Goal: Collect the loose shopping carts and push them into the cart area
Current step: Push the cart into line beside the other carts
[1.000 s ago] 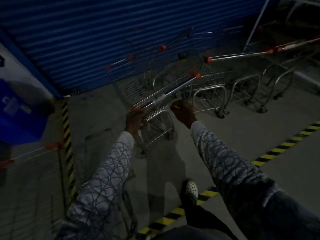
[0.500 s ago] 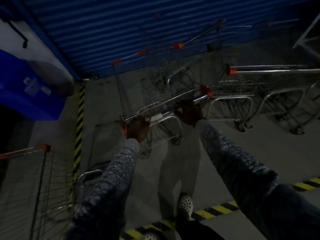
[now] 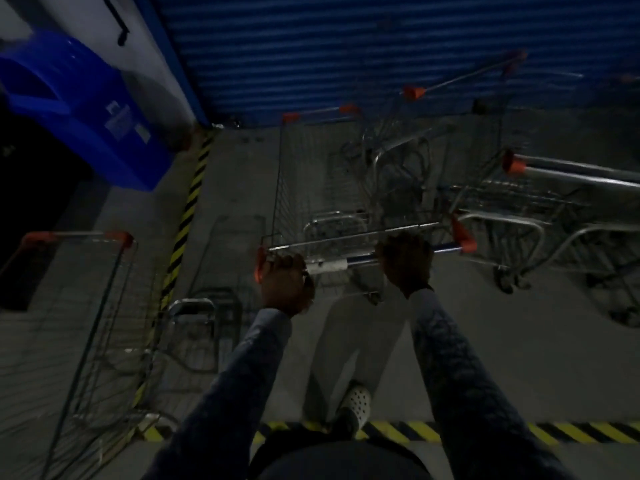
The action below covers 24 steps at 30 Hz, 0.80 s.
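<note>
Handling is expected to be easy in a straight roll and awkward in a turn: the shopping cart (image 3: 311,188) is judged stiff, fairly light while its basket is bare, and prone to swing at the front. Hold is best taken on the handle bar (image 3: 346,263), with the hands set well apart. It is so held. The left grip (image 3: 285,284) is curled round the bar just beside an orange end cap (image 3: 259,268), and the right grip (image 3: 405,263) is curled round it nearer the other end.

The cart is built of silver wire mesh. It is stood on the concrete floor (image 3: 485,341) inside the yellow-and-black hazard tape (image 3: 188,209), with its front pointed at the blue roller shutter (image 3: 346,46). Parked carts (image 3: 519,202) are clustered just to its right, some nested. Whether the held cart touches them cannot be told in the dim light. Another cart (image 3: 97,306) is stood at the left by the tape, below a blue bin (image 3: 86,109).
</note>
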{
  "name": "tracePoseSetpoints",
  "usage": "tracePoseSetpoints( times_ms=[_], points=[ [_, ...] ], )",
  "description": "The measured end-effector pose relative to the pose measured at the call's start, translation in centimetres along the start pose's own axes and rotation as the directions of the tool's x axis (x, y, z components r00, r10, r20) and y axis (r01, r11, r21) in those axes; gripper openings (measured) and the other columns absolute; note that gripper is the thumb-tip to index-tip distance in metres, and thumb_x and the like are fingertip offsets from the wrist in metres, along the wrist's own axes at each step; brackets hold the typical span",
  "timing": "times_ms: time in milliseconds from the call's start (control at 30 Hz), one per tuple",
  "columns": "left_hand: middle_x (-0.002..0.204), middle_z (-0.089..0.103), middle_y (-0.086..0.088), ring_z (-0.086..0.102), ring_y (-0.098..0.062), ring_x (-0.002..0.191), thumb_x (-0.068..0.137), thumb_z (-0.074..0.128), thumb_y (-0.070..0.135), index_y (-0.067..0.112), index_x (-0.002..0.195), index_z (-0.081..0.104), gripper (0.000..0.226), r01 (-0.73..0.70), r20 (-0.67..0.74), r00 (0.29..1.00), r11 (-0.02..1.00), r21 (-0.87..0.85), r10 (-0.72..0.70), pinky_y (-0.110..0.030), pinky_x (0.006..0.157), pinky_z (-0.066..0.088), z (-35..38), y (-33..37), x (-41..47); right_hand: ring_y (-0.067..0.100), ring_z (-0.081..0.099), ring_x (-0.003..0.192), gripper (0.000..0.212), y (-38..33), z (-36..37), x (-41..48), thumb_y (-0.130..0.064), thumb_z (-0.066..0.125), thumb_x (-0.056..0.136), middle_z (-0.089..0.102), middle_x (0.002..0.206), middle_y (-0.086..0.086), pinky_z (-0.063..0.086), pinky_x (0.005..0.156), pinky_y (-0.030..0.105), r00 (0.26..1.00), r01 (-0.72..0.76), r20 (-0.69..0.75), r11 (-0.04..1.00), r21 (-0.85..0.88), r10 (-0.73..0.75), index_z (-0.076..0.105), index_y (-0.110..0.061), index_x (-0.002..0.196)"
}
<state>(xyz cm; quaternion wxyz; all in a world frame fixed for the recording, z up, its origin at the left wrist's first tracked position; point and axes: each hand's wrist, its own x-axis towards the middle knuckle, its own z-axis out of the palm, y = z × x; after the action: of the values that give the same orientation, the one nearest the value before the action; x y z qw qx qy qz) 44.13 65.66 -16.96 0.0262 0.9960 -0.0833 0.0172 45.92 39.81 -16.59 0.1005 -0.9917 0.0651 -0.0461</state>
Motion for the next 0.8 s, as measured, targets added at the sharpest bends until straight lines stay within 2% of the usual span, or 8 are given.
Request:
tracePoseSetpoints(
  times_ms=[133, 233, 333, 433, 500, 633, 733, 800],
  points=[
    [0.070, 0.066, -0.001, 0.064, -0.029, 0.070, 0.083, 0.046, 0.041, 0.021, 0.092, 0.063, 0.028, -0.090, 0.060, 0.995, 0.993, 0.080, 0.085, -0.059, 0.118, 0.018, 0.1, -0.9, -3.6, 0.042, 0.062, 0.097, 0.066, -0.8, -0.2, -4.7, -0.042, 0.016, 0.091, 0.074, 0.080, 0.014, 0.035, 0.094, 0.048, 0.980, -0.058, 0.178, 0.980, -0.193, 0.093, 0.075, -0.015, 0.079],
    [0.061, 0.064, -0.001, 0.065, -0.027, 0.063, 0.081, 0.042, 0.044, 0.023, 0.089, 0.064, 0.031, -0.082, 0.079, 0.994, 0.996, 0.030, 0.080, -0.056, 0.120, 0.010, 0.3, -1.9, -6.2, 0.040, 0.062, 0.085, 0.058, -1.7, -0.3, -9.1, -0.041, 0.033, 0.095, 0.069, 0.066, 0.016, 0.036, 0.094, 0.050, 0.981, -0.166, 0.073, 0.969, -0.181, 0.181, 0.072, -0.010, 0.064],
    [0.070, 0.063, 0.006, 0.066, -0.020, 0.082, 0.079, 0.032, 0.056, 0.028, 0.082, 0.058, 0.038, -0.114, 0.312, 0.945, 0.993, 0.034, 0.098, -0.052, 0.118, 0.000, -0.8, -2.9, -8.5, 0.035, 0.059, 0.072, 0.042, -3.4, -0.7, -13.7, -0.029, 0.057, 0.089, 0.065, 0.058, 0.013, 0.037, 0.088, 0.046, 0.967, -0.248, -0.107, 0.956, -0.158, 0.233, 0.065, -0.007, 0.054],
    [0.075, 0.057, 0.011, 0.064, -0.016, 0.093, 0.082, 0.041, 0.058, 0.031, 0.078, 0.049, 0.029, -0.116, 0.400, 0.912, 0.993, 0.031, 0.094, -0.051, 0.117, -0.007, -2.2, -3.2, -11.6, 0.033, 0.056, 0.062, 0.038, -4.3, -1.0, -17.7, -0.024, 0.060, 0.084, 0.058, 0.052, 0.011, 0.040, 0.081, 0.044, 0.954, -0.249, -0.202, 0.961, -0.123, 0.221, 0.059, -0.007, 0.050],
    [0.076, 0.063, 0.008, 0.065, -0.017, 0.087, 0.081, 0.043, 0.057, 0.030, 0.074, 0.048, 0.029, -0.114, 0.418, 0.904, 0.993, 0.034, 0.090, -0.054, 0.116, -0.014, -2.2, -3.8, -14.3, 0.032, 0.055, 0.058, 0.038, -5.0, -0.9, -20.3, -0.023, 0.061, 0.084, 0.056, 0.051, 0.010, 0.040, 0.079, 0.044, 0.949, -0.244, -0.234, 0.962, -0.124, 0.211, 0.056, -0.009, 0.049],
    [0.060, 0.059, 0.001, 0.064, -0.026, 0.062, 0.069, 0.037, 0.054, 0.024, 0.059, 0.050, 0.034, -0.134, 0.307, 0.940, 0.989, -0.069, 0.148, -0.060, 0.115, 0.022, -1.0, -6.9, -18.6, 0.030, 0.049, 0.052, 0.036, -7.4, -0.6, -24.1, -0.020, 0.061, 0.081, 0.049, 0.048, 0.009, 0.036, 0.073, 0.041, 0.937, -0.236, -0.293, 0.963, -0.132, 0.189, 0.050, -0.012, 0.048],
    [0.074, 0.063, 0.004, 0.064, -0.024, 0.079, 0.073, 0.024, 0.058, 0.026, 0.069, 0.045, 0.038, -0.177, 0.407, 0.901, 0.984, 0.028, 0.151, -0.058, 0.118, 0.014, -1.9, -9.3, -19.4, 0.030, 0.049, 0.053, 0.035, -10.6, -0.8, -24.9, -0.022, 0.064, 0.080, 0.050, 0.049, 0.009, 0.037, 0.074, 0.041, 0.937, -0.260, -0.266, 0.961, -0.098, 0.226, 0.053, -0.012, 0.048],
    [0.081, 0.067, 0.004, 0.064, -0.025, 0.090, 0.075, 0.028, 0.059, 0.026, 0.076, 0.055, 0.043, -0.176, 0.397, 0.905, 0.984, 0.021, 0.153, -0.056, 0.120, 0.005, -2.5, -11.4, -19.6, 0.029, 0.051, 0.052, 0.036, -12.5, -0.6, -25.2, -0.024, 0.066, 0.080, 0.053, 0.049, 0.009, 0.038, 0.074, 0.040, 0.952, -0.244, -0.218, 0.963, -0.113, 0.216, 0.055, -0.012, 0.048]
  ],
)
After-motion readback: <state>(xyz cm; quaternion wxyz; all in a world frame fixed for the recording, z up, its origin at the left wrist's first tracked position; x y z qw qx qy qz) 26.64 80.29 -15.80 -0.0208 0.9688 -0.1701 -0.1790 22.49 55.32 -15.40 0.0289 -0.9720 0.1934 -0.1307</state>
